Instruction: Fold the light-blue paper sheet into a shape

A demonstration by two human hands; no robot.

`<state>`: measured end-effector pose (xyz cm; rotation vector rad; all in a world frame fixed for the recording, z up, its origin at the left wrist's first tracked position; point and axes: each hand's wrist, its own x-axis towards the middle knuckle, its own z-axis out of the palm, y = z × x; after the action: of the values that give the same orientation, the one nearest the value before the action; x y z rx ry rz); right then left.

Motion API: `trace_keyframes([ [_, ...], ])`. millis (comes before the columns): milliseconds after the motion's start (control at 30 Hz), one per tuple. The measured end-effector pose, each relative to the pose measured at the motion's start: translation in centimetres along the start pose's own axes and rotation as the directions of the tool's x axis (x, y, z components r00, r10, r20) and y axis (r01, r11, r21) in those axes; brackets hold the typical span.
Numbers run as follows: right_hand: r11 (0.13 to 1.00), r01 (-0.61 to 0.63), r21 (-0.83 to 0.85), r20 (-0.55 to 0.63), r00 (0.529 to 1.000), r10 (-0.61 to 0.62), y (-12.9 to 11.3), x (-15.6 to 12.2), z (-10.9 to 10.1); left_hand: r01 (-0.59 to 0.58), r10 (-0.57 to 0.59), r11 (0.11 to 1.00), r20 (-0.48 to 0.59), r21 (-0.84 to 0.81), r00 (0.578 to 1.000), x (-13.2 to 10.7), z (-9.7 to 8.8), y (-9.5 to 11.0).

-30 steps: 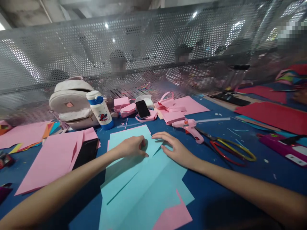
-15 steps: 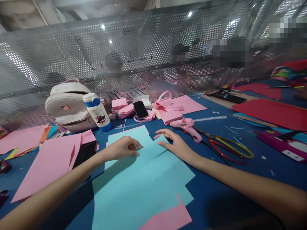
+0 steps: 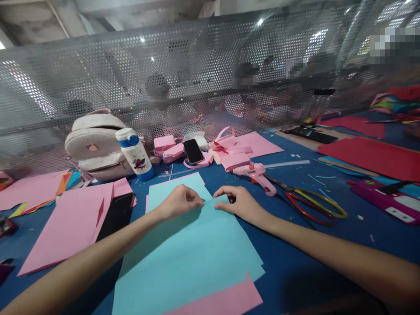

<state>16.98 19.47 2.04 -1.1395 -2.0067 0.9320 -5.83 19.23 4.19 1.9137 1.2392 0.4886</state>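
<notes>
A light blue sheet of paper (image 3: pixel 193 249) lies over other blue sheets and a pink sheet (image 3: pixel 223 302) in front of me. Its far edge is raised a little between my hands. My left hand (image 3: pixel 182 202) pinches that edge with thumb and fingers. At the far right corner, my right hand (image 3: pixel 241 203) grips the same sheet, thumb on the near side and fingers curled behind. Beyond my right hand rests a pink glue gun (image 3: pixel 257 175), with scissors (image 3: pixel 315 203) with red and yellow handles beside it.
Folded pink paper (image 3: pixel 70 218) and a dark phone-like slab (image 3: pixel 116 214) lie at left. Behind stand a bottle (image 3: pixel 135 157) and a pale backpack (image 3: pixel 95 148). A phone (image 3: pixel 193 151) rests among pink paper pieces. Red sheets (image 3: pixel 374 153) and a purple case (image 3: pixel 383 197) are at right.
Both hands have closed on the far edge of the blue sheet, which is now lifted slightly. My left hand has moved right, closer to my right hand.
</notes>
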Motion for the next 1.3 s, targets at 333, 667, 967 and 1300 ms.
trace_keyframes([
  [333,0.975,0.042,-0.217,0.105,0.994,-0.020,-3.6,0.1,-1.1,-0.082,0.089,0.993,-0.082,0.088,0.993,-1.7,0.4,2.1],
  [667,0.987,-0.064,-0.149,0.149,0.985,0.086,-4.3,-0.3,-4.0,0.114,-0.089,0.987,-0.208,0.113,0.974,-11.4,-3.3,-2.7],
  [967,0.993,-0.118,-0.030,0.151,0.981,0.121,-3.9,-0.5,-4.8,0.169,-0.124,0.977,-0.304,0.127,0.945,-16.3,-5.7,-3.6],
  [1300,0.778,0.353,-0.519,0.083,0.927,-0.365,-7.9,-0.9,-3.0,0.077,-0.027,0.986,-0.306,0.151,0.951,-14.6,-7.1,-3.9],
])
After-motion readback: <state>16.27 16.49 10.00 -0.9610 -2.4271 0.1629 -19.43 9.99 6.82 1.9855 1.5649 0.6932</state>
